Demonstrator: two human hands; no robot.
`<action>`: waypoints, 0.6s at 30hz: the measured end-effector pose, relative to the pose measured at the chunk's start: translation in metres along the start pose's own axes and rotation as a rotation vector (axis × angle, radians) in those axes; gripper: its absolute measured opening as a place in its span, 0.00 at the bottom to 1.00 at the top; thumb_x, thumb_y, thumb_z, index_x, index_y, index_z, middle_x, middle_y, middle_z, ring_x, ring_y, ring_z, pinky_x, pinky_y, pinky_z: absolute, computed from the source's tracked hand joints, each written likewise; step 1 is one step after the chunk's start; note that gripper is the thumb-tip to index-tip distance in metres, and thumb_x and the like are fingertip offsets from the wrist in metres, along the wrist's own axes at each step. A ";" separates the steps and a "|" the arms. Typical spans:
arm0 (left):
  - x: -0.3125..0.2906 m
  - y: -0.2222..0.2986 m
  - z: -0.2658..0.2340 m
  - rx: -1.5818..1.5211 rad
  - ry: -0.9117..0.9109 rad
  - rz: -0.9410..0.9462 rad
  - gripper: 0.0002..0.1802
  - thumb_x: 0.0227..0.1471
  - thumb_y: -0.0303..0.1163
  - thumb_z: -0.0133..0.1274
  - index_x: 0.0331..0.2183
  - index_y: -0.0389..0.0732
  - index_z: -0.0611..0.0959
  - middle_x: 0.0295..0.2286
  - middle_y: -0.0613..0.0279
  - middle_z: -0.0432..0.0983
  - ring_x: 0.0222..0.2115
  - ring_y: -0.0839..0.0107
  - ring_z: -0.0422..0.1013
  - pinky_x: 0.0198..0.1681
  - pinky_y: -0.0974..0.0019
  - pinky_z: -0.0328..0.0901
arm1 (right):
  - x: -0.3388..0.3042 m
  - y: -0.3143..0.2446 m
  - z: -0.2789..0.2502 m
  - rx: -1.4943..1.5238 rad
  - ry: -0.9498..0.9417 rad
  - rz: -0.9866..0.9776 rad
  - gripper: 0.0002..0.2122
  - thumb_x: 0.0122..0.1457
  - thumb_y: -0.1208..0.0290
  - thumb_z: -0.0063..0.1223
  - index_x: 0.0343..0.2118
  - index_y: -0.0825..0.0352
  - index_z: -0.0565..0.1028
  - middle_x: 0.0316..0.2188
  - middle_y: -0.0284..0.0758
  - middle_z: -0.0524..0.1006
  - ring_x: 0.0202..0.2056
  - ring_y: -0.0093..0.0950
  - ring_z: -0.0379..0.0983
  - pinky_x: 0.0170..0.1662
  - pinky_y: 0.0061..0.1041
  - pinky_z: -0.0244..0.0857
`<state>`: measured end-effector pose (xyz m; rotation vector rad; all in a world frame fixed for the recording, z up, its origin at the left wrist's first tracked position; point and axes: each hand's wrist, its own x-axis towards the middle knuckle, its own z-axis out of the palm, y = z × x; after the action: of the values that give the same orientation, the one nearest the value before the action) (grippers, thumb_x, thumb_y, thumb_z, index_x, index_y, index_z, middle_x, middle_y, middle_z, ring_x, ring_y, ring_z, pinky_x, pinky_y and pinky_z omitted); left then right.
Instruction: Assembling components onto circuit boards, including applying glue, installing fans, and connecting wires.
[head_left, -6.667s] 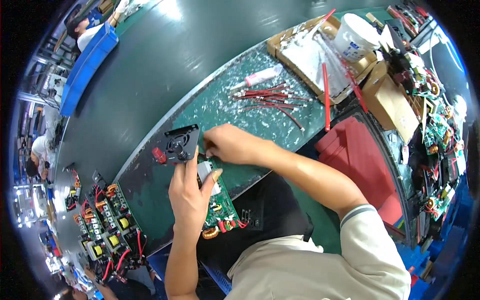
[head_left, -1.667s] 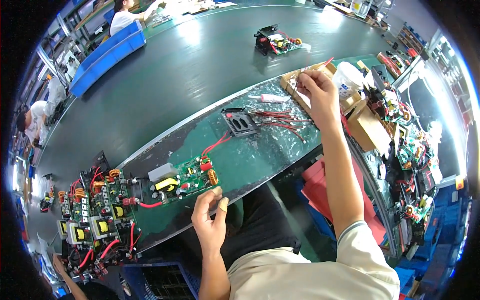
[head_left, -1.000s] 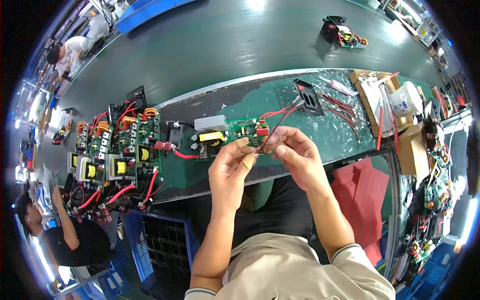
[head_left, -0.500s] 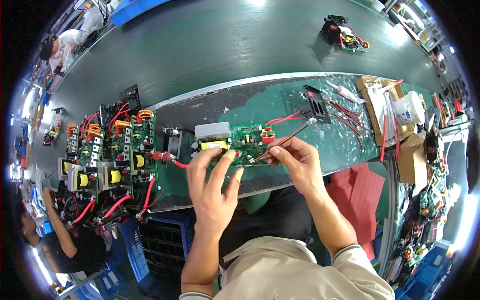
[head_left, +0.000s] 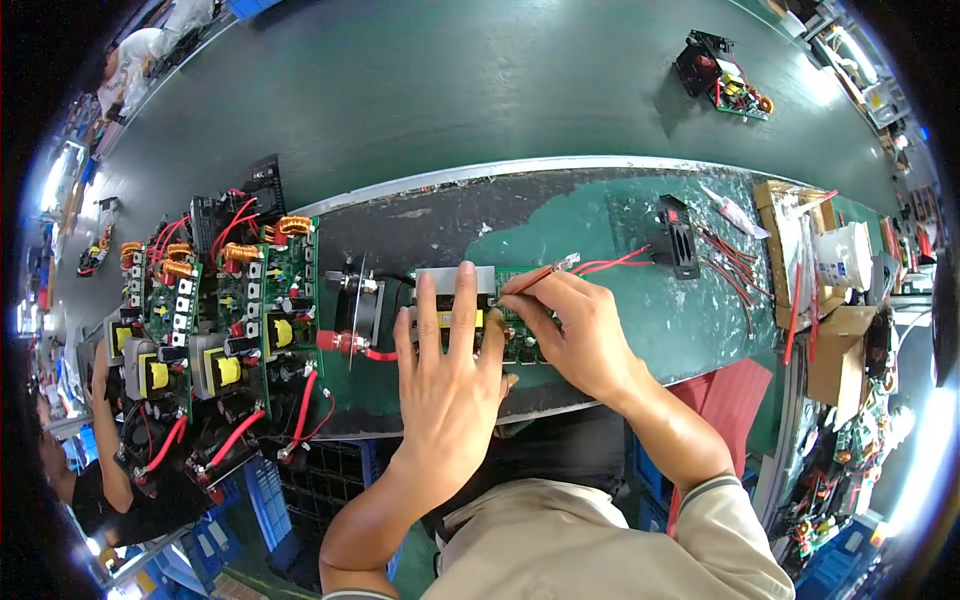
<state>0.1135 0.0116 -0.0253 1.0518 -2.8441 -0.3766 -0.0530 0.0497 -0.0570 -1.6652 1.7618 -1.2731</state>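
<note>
Admittedly, any print on the white bucket (head_left: 848,258) is too small to read. Crowded circuit boards (head_left: 248,310) stand left along the bench (head_left: 430,225); a slotted black panel (head_left: 680,240) lies right. Between them, the green board (head_left: 523,348) sits under the left hand (head_left: 445,400), its fingers spread across the smooth grey block (head_left: 447,281). The right hand (head_left: 585,335) pinches a thin dark-red wire (head_left: 532,281) (pale connector pointing away).
</note>
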 end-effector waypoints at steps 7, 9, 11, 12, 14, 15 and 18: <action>0.001 -0.002 0.004 -0.019 0.022 0.003 0.27 0.41 0.33 0.67 0.45 0.35 0.80 0.64 0.49 0.51 0.65 0.41 0.47 0.61 0.41 0.56 | 0.002 0.001 0.003 -0.041 -0.031 0.036 0.05 0.55 0.83 0.59 0.35 0.71 0.79 0.32 0.42 0.80 0.32 0.41 0.78 0.35 0.31 0.72; 0.002 -0.002 0.003 -0.018 0.023 0.003 0.26 0.41 0.33 0.67 0.45 0.35 0.81 0.64 0.49 0.51 0.65 0.41 0.48 0.60 0.41 0.56 | 0.001 0.003 0.004 -0.038 -0.018 0.018 0.05 0.55 0.83 0.59 0.35 0.71 0.78 0.32 0.42 0.80 0.33 0.41 0.78 0.35 0.31 0.72; 0.003 -0.001 0.003 -0.015 0.024 0.001 0.25 0.41 0.32 0.66 0.44 0.35 0.81 0.64 0.49 0.51 0.64 0.41 0.48 0.60 0.42 0.57 | 0.002 0.001 0.003 -0.042 -0.022 0.045 0.05 0.55 0.83 0.59 0.35 0.71 0.78 0.32 0.42 0.80 0.33 0.41 0.78 0.35 0.32 0.72; 0.003 -0.001 0.003 -0.014 0.027 0.003 0.25 0.42 0.32 0.66 0.44 0.35 0.81 0.64 0.50 0.52 0.64 0.41 0.48 0.60 0.42 0.57 | 0.003 0.000 0.003 -0.045 -0.024 0.072 0.05 0.55 0.83 0.59 0.34 0.71 0.78 0.32 0.42 0.80 0.33 0.41 0.78 0.34 0.32 0.72; 0.003 -0.001 0.003 -0.012 0.030 0.004 0.24 0.42 0.32 0.65 0.43 0.34 0.81 0.64 0.50 0.52 0.64 0.41 0.49 0.60 0.42 0.57 | 0.002 0.001 0.004 -0.050 -0.020 0.050 0.04 0.55 0.82 0.59 0.34 0.71 0.78 0.32 0.42 0.80 0.33 0.41 0.78 0.34 0.32 0.72; 0.003 -0.001 0.002 -0.006 0.033 0.004 0.24 0.42 0.32 0.65 0.43 0.34 0.81 0.64 0.50 0.52 0.64 0.41 0.49 0.60 0.42 0.57 | 0.001 0.001 0.005 -0.056 -0.017 0.031 0.04 0.55 0.82 0.59 0.34 0.71 0.78 0.32 0.42 0.80 0.32 0.41 0.78 0.34 0.32 0.72; 0.004 0.000 0.004 0.014 0.025 0.010 0.27 0.41 0.32 0.67 0.45 0.35 0.81 0.63 0.47 0.52 0.64 0.40 0.49 0.60 0.42 0.57 | 0.002 0.000 0.005 -0.071 -0.019 0.018 0.04 0.55 0.81 0.58 0.34 0.71 0.77 0.31 0.42 0.80 0.32 0.42 0.77 0.34 0.33 0.72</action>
<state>0.1103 0.0098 -0.0291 1.0376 -2.8331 -0.3413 -0.0495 0.0459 -0.0590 -1.6899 1.8271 -1.1962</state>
